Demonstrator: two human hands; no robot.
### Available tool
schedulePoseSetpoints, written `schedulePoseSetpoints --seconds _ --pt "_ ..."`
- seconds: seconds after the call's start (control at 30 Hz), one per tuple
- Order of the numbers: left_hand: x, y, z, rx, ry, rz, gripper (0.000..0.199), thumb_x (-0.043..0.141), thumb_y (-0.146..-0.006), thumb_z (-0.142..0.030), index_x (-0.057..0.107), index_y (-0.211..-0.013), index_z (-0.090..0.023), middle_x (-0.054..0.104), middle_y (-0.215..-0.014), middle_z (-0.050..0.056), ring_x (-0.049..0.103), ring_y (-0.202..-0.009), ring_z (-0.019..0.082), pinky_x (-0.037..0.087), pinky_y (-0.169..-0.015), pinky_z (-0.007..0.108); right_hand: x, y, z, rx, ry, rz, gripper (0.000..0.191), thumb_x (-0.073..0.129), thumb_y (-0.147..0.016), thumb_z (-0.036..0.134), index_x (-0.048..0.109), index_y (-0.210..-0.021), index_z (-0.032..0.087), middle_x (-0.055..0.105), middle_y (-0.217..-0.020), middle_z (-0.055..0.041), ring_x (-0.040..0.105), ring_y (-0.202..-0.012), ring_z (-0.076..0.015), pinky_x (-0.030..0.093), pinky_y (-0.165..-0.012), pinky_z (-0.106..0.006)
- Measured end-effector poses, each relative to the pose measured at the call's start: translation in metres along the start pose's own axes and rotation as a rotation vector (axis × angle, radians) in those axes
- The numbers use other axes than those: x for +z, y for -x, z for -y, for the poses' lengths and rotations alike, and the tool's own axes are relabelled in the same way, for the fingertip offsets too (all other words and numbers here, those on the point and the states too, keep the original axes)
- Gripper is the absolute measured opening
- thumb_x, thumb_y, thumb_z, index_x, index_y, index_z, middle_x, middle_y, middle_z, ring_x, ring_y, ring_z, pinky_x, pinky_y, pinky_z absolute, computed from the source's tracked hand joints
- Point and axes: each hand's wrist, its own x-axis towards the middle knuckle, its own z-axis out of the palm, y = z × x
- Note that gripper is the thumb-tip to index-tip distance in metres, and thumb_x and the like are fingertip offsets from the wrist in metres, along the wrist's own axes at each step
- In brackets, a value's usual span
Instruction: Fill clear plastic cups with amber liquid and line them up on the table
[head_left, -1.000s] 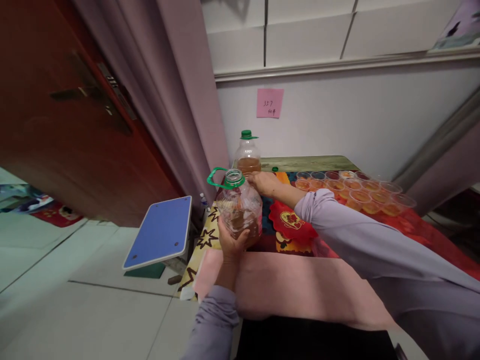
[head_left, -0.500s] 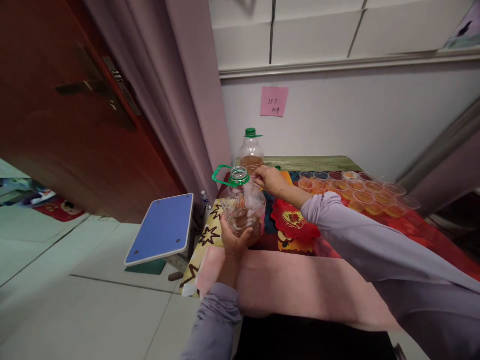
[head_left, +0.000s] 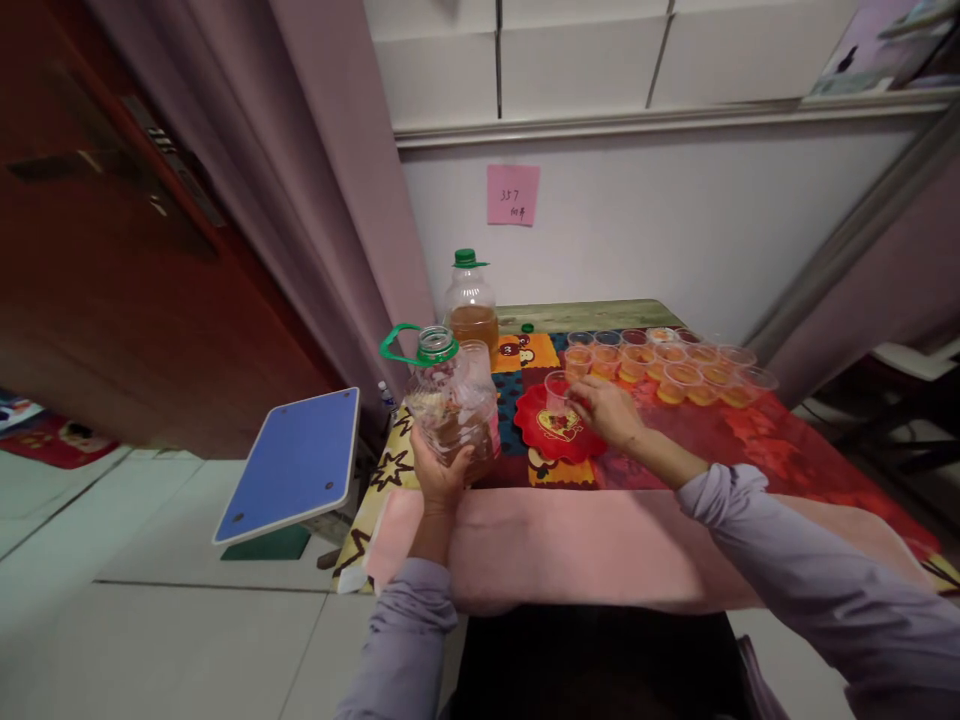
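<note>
My left hand (head_left: 444, 472) is wrapped round the lower front of a big clear plastic jug (head_left: 450, 400). The jug has no cap on its mouth, and its green handle sticks out to the left. My right hand (head_left: 606, 408) grips a clear plastic cup (head_left: 556, 392) over a red scalloped plate (head_left: 544, 440) with a gold design. Whether the cup touches the plate I cannot tell. Behind the open jug stands a second jug (head_left: 474, 322), green-capped and partly full of amber liquid. More clear cups (head_left: 475, 360) seem to stand between the jugs.
Several cups of orange liquid (head_left: 682, 382) stand in rows at the back right of the table. A green cap (head_left: 527, 328) lies near the wall. A pink cloth (head_left: 570, 540) covers the front edge. A small blue table (head_left: 296, 455) stands at left.
My right hand has moved right and down from behind the open jug, bringing a clear cup over the red plate. My left hand stays on the jug. The view has shifted rightward.
</note>
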Motion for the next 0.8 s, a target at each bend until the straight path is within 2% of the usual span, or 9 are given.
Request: schedulePoseSetpoints --seconds 0.1,0.2,0.3,0.37,0.47,0.57,0.67,0.73,0.8 --pt "0.000 -0.001 -0.002 0.003 -0.013 -0.004 0.108 0.087 -0.065 -0.077 0.049 -0.147 -0.017 0.069 -0.130 0.018 0.070 -0.126 0.038 0.055 -0.109 0.054 0.017 0.014 -0.004 0.054 0.016 0.077 0.027 0.055 -0.104 0.024 0.081 -0.105 0.018 0.078 -0.108 -0.0125 0.069 -0.085 -0.0222 0.046 -0.072 -0.030" --pt "0.000 -0.001 -0.005 0.016 -0.016 -0.009 0.107 0.086 -0.066 -0.078 0.050 -0.145 -0.016 0.069 -0.131 0.019 0.069 -0.126 0.038 0.054 -0.110 0.053 0.024 0.014 -0.003 0.066 0.016 0.086 0.027 0.056 -0.104 0.023 0.082 -0.103 0.017 0.078 -0.107 -0.0129 0.070 -0.084 -0.0220 0.048 -0.072 -0.031" --pt "0.001 -0.002 -0.007 0.023 -0.015 -0.011 0.106 0.085 -0.066 -0.080 0.051 -0.144 -0.016 0.068 -0.131 0.019 0.069 -0.126 0.039 0.056 -0.108 0.052 0.022 0.014 -0.004 0.070 0.018 0.076 0.027 0.060 -0.102 0.021 0.081 -0.118 0.018 0.078 -0.116 -0.0143 0.073 -0.090 -0.0234 0.052 -0.077 -0.032" --pt "0.001 -0.002 -0.006 0.023 -0.012 -0.011 0.107 0.084 -0.066 -0.081 0.051 -0.145 -0.017 0.068 -0.130 0.018 0.069 -0.125 0.039 0.057 -0.107 0.052 0.016 0.016 -0.004 0.059 0.006 0.031 0.035 0.062 -0.101 0.021 0.077 -0.133 0.020 0.076 -0.128 -0.0156 0.075 -0.099 -0.0261 0.056 -0.083 -0.035" --pt "0.002 -0.002 -0.005 0.023 -0.003 -0.007 0.109 0.084 -0.066 -0.082 0.050 -0.146 -0.016 0.068 -0.132 0.018 0.070 -0.125 0.037 0.056 -0.108 0.051 0.004 0.020 0.006 0.041 -0.105 -0.152 0.041 0.063 -0.102 0.027 0.072 -0.141 0.021 0.072 -0.141 -0.0164 0.074 -0.114 -0.0305 0.060 -0.095 -0.043" --pt "0.002 -0.002 -0.005 0.029 0.008 0.004 0.108 0.084 -0.068 -0.081 0.049 -0.147 -0.016 0.068 -0.134 0.019 0.070 -0.125 0.036 0.055 -0.109 0.051 0.002 0.019 0.038 0.079 -0.378 -0.338 0.038 0.060 -0.104 0.037 0.072 -0.137 0.022 0.075 -0.133 -0.0150 0.075 -0.111 -0.0289 0.060 -0.101 -0.045" --pt "0.001 -0.002 -0.006 0.040 0.011 0.011 0.107 0.082 -0.069 -0.081 0.049 -0.147 -0.015 0.068 -0.134 0.020 0.071 -0.123 0.036 0.056 -0.108 0.051 0.028 0.014 0.087 0.166 -0.757 -0.325 0.041 0.058 -0.105 0.047 0.070 -0.137 0.024 0.078 -0.123 -0.0130 0.076 -0.103 -0.0267 0.063 -0.097 -0.044" --pt "0.001 -0.001 -0.007 0.044 0.006 0.009 0.106 0.082 -0.069 -0.082 0.051 -0.146 -0.016 0.069 -0.132 0.020 0.072 -0.121 0.036 0.057 -0.107 0.051 0.055 0.011 0.117 0.180 -0.978 -0.284 0.053 0.060 -0.103 0.052 0.062 -0.148 0.024 0.073 -0.138 -0.0158 0.074 -0.119 -0.0300 0.059 -0.108 -0.049" --pt "0.000 0.000 -0.008 0.045 -0.002 0.010 0.106 0.081 -0.069 -0.084 0.052 -0.146 -0.017 0.070 -0.129 0.019 0.074 -0.118 0.036 0.058 -0.104 0.052 0.084 0.007 0.139 0.181 -1.102 -0.257 0.070 0.062 -0.100 0.059 0.052 -0.158 0.022 0.062 -0.157 -0.0184 0.061 -0.143 -0.0342 0.047 -0.123 -0.055"
